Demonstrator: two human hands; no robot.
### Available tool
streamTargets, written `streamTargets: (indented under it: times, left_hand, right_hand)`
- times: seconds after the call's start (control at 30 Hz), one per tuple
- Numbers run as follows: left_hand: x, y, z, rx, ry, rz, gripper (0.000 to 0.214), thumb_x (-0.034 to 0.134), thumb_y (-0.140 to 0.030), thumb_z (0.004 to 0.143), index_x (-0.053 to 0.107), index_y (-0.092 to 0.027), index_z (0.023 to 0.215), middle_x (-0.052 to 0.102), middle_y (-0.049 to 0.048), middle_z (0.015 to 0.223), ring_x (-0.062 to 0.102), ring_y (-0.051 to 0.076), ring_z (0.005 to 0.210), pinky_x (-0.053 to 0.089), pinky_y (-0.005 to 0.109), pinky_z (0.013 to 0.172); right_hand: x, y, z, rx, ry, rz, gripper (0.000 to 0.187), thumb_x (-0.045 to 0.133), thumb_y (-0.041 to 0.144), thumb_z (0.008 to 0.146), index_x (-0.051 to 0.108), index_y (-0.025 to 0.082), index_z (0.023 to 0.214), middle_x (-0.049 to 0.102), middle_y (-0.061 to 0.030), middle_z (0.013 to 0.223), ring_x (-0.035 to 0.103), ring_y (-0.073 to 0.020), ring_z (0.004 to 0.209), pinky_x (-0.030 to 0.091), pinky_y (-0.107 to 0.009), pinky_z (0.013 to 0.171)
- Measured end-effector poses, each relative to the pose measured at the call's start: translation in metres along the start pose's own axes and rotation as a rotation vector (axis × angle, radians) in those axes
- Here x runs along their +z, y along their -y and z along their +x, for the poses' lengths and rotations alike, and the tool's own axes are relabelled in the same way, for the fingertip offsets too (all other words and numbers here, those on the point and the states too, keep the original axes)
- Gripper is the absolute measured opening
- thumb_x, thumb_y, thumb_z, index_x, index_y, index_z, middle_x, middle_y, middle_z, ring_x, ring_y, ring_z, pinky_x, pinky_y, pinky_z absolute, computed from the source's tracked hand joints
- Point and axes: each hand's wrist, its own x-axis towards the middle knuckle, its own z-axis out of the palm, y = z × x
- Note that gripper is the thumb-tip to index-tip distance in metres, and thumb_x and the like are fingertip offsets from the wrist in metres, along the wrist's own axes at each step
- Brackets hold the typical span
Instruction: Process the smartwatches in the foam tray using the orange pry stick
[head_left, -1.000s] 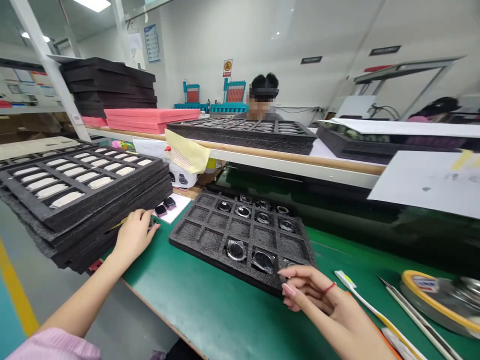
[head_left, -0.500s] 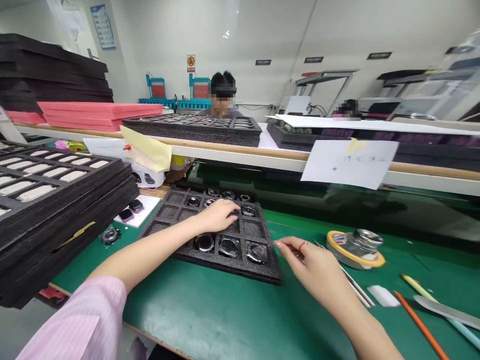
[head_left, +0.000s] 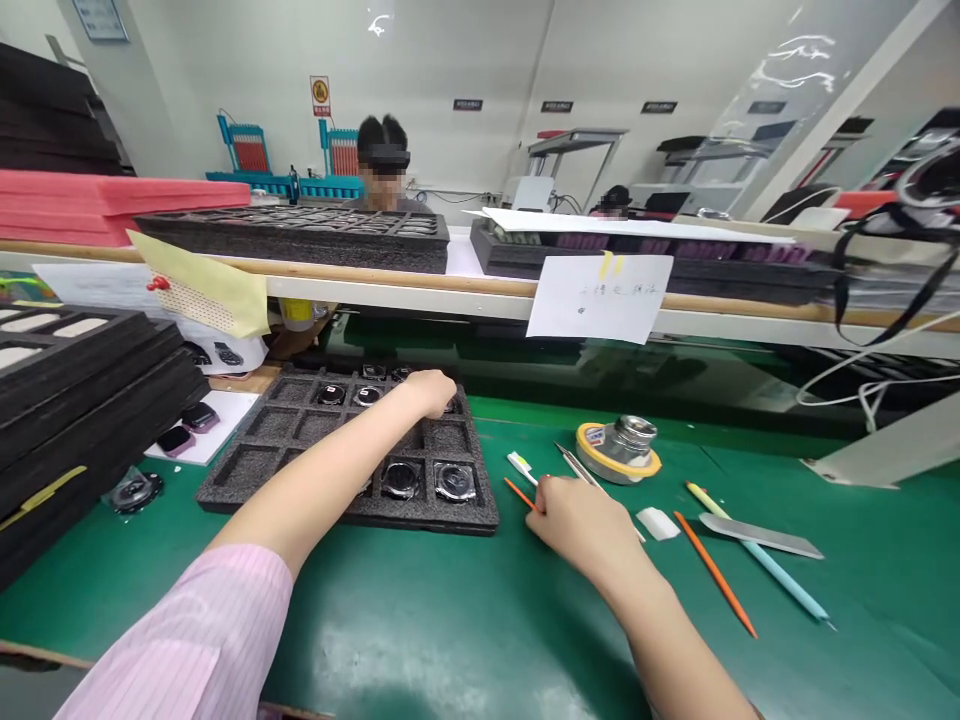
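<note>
Green-matted workbench (head_left: 750, 640) fills the foreground of a bright assembly room, with a co-worker (head_left: 382, 165) seated beyond the shelf. Directly ahead lies a black foam tray (head_left: 247, 480) holding round watch cases (head_left: 455, 481) in some cells. The step in hand appears to be working through those cases cell by cell, and the next move seems to call for a careful pick from the far row. The left hand (head_left: 431, 392) reaches across the tray, curled down over that row; any grip is hidden. The right hand (head_left: 577, 520) sits loosely bunched on the mat just beside steel tweezers (head_left: 581, 470), with nothing visibly held.
</note>
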Motion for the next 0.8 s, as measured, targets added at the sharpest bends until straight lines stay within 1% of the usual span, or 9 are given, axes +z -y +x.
streamTargets:
  times: [0.13, 0.27, 0.33, 0.43, 0.53, 0.6, 0.7, 0.73, 0.8]
  left_hand:
    - [0.000, -0.001, -0.001, 0.005, -0.036, -0.062, 0.034, 0.063, -0.035, 0.097, 0.061, -0.018, 0.126, 0.062, 0.0106, 0.129, 0.064, 0.025, 0.111, 0.056, 0.045, 0.093]
    - [0.008, 0.011, -0.011, 0.053, -0.139, -0.238, 0.034, 0.064, -0.035, 0.096, 0.061, -0.018, 0.126, 0.062, 0.0106, 0.129, 0.064, 0.025, 0.112, 0.056, 0.046, 0.094]
    - [0.014, 0.016, -0.019, 0.067, -0.214, -0.370, 0.034, 0.063, -0.036, 0.097, 0.062, -0.018, 0.125, 0.063, 0.0104, 0.128, 0.064, 0.025, 0.111, 0.056, 0.047, 0.094]
    - [0.025, 0.016, -0.039, 0.065, -0.331, -0.608, 0.031, 0.062, -0.035, 0.097, 0.062, -0.016, 0.122, 0.065, 0.0097, 0.122, 0.066, 0.023, 0.105, 0.057, 0.043, 0.090]
    - [0.037, 0.004, -0.076, 0.082, -0.357, -0.864, 0.029, 0.051, -0.035, 0.101, 0.058, -0.012, 0.117, 0.070, 0.0114, 0.110, 0.066, 0.016, 0.083, 0.055, 0.031, 0.073]
    - [0.046, -0.008, -0.108, 0.110, -0.307, -1.020, 0.035, 0.047, -0.043, 0.101, 0.056, -0.011, 0.113, 0.073, 0.0119, 0.099, 0.059, 0.013, 0.066, 0.048, 0.025, 0.059]
    - [0.057, -0.025, -0.155, 0.137, -0.242, -1.247, 0.046, 0.046, -0.058, 0.098, 0.055, -0.014, 0.109, 0.074, 0.0136, 0.099, 0.051, 0.010, 0.061, 0.039, 0.023, 0.054]
    - [0.061, -0.030, -0.168, 0.144, -0.171, -1.487, 0.050, 0.055, -0.060, 0.093, 0.058, -0.013, 0.109, 0.074, 0.0139, 0.098, 0.049, 0.010, 0.061, 0.036, 0.022, 0.054]
    - [0.068, -0.038, -0.185, 0.126, -0.029, -1.853, 0.058, 0.059, -0.067, 0.088, 0.063, -0.013, 0.108, 0.072, 0.0115, 0.090, 0.048, 0.010, 0.062, 0.036, 0.023, 0.057]
  right_hand:
    - [0.000, 0.001, 0.005, -0.059, -0.071, 0.169, 0.013, 0.055, 0.016, 0.082, 0.067, 0.017, 0.084, 0.070, -0.0093, 0.069, 0.070, -0.0259, 0.069, 0.042, -0.030, 0.061]
    - [0.000, 0.001, 0.008, -0.158, -0.148, 0.454, 0.042, 0.050, 0.020, 0.085, 0.061, 0.018, 0.125, 0.071, -0.0016, 0.076, 0.064, -0.0180, 0.058, 0.048, -0.029, 0.062]
    - [0.001, 0.001, 0.010, -0.198, -0.185, 0.601, 0.052, 0.049, 0.024, 0.085, 0.055, 0.019, 0.136, 0.069, 0.0011, 0.074, 0.060, -0.0148, 0.050, 0.050, -0.029, 0.059]
    - [0.002, 0.002, 0.013, -0.242, -0.233, 0.829, 0.046, 0.049, 0.037, 0.089, 0.061, 0.017, 0.129, 0.072, -0.0032, 0.080, 0.065, -0.0149, 0.054, 0.055, -0.030, 0.056]
    - [0.002, 0.007, 0.011, -0.290, -0.253, 1.038, 0.047, 0.057, 0.055, 0.088, 0.065, 0.016, 0.112, 0.077, -0.0100, 0.089, 0.075, -0.0205, 0.067, 0.061, -0.032, 0.059]
    - [0.002, 0.014, 0.005, -0.327, -0.275, 1.132, 0.046, 0.066, 0.061, 0.083, 0.064, 0.018, 0.098, 0.078, -0.0108, 0.089, 0.077, -0.0223, 0.071, 0.063, -0.034, 0.064]
    - [0.006, 0.032, -0.010, -0.377, -0.321, 1.201, 0.042, 0.059, 0.061, 0.091, 0.065, 0.020, 0.086, 0.080, -0.0102, 0.091, 0.077, -0.0217, 0.075, 0.064, -0.036, 0.074]
    - [0.008, 0.039, -0.017, -0.406, -0.331, 1.201, 0.040, 0.055, 0.058, 0.094, 0.068, 0.021, 0.088, 0.080, -0.0098, 0.094, 0.078, -0.0220, 0.081, 0.064, -0.037, 0.079]
    - [0.011, 0.051, -0.030, -0.550, -0.365, 1.128, 0.029, 0.056, 0.047, 0.098, 0.073, 0.023, 0.099, 0.080, -0.0087, 0.105, 0.077, -0.0232, 0.095, 0.062, -0.039, 0.090]
